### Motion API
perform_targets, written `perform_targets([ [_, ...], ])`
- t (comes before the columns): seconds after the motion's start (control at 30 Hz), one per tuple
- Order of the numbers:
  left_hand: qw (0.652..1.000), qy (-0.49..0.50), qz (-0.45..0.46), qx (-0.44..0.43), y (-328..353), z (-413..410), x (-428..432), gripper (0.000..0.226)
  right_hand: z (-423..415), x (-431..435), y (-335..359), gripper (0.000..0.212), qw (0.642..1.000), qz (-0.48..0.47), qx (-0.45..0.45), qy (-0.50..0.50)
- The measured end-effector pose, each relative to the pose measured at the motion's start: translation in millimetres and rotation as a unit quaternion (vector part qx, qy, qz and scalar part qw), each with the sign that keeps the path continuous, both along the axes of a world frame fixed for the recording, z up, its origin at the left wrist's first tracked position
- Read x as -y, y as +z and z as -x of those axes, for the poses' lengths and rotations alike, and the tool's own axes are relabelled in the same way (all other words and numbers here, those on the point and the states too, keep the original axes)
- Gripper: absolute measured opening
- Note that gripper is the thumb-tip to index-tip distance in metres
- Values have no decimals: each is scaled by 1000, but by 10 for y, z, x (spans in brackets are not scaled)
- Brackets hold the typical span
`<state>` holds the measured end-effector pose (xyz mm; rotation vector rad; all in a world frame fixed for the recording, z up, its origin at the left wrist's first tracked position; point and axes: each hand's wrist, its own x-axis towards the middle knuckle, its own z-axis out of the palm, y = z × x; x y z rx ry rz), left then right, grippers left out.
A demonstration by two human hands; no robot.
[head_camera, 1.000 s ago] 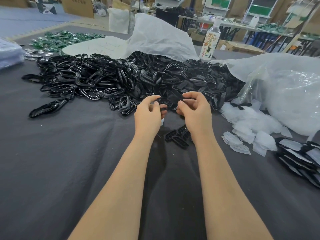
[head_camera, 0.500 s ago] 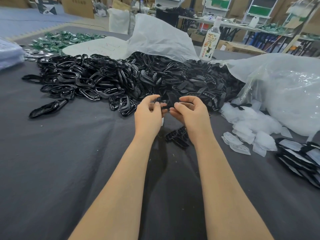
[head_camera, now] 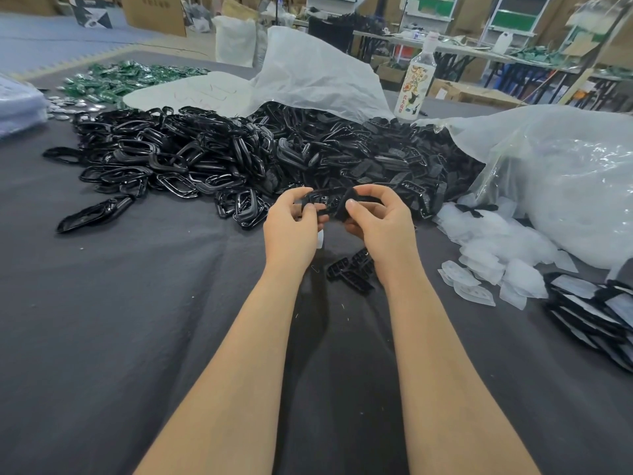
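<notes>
Fingers [head_camera: 373, 193] of both hands curl round one black ring-shaped part [head_camera: 322, 197], held up just in front of the heap of black parts [head_camera: 219, 159]. The left hand [head_camera: 291, 228] pinches the part's left end between thumb and forefinger. The right hand [head_camera: 380, 224] grips the right end, thumb pressing a dark pad [head_camera: 343, 210] against it. A few loose black pieces [head_camera: 351, 272] lie on the worktop [head_camera: 137, 303], nearer than the heap.

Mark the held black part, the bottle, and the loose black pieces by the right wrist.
black part [head_camera: 322, 196]: head view, top edge between hands.
bottle [head_camera: 413, 89]: head view, label.
loose black pieces [head_camera: 349, 273]: head view, middle.
</notes>
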<state>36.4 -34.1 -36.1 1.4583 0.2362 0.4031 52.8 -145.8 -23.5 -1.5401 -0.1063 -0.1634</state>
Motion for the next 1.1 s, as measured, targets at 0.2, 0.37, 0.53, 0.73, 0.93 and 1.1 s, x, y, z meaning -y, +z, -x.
perform_targets([
  [0.2,1000,4,-1,-1,2,-3,-1,24,-5,-13,-6,12,1000,-23,4,-21],
  [0.37,1000,2,-6,-2,-7,-13,4,24,-18,-17,-10,10,998,-50,-13,-41],
  [0.53,1000,-13,4,1,-3,-10,10,23,-13,-19,-9,13,998,-46,-8,-34],
  [0.73,999,-30,14,0,18,19,26,22,1,-10,3,10,997,-14,12,-70],
  [0.93,996,-58,-63,16,11,47,44,16,21,-48,-32,6,988,102,65,-98],
  [1.1,998,-51,-40,17,31,63,19,23,-17,-24,-73,8,971,185,75,-130],
])
